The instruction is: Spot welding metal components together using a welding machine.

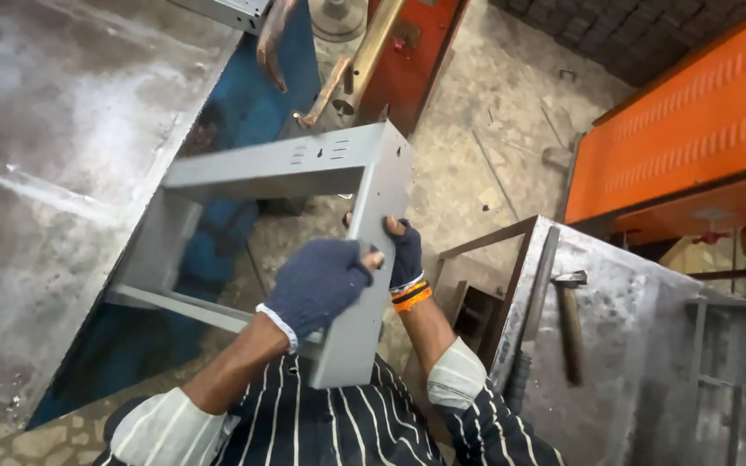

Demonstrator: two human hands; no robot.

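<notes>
A grey sheet-metal frame, box-shaped with open middle and small slots on its top face, is held up in front of me. My left hand, in a dark blue glove, grips the frame's near side panel from the left. My right hand, also gloved and with an orange band at the wrist, clasps the same panel's right edge. The frame's far left side rests near the edge of a large steel table.
A hammer lies on a scratched metal bench at right. An orange louvred machine cover stands behind it. A blue machine base and an orange-red machine stand ahead, above a dusty concrete floor.
</notes>
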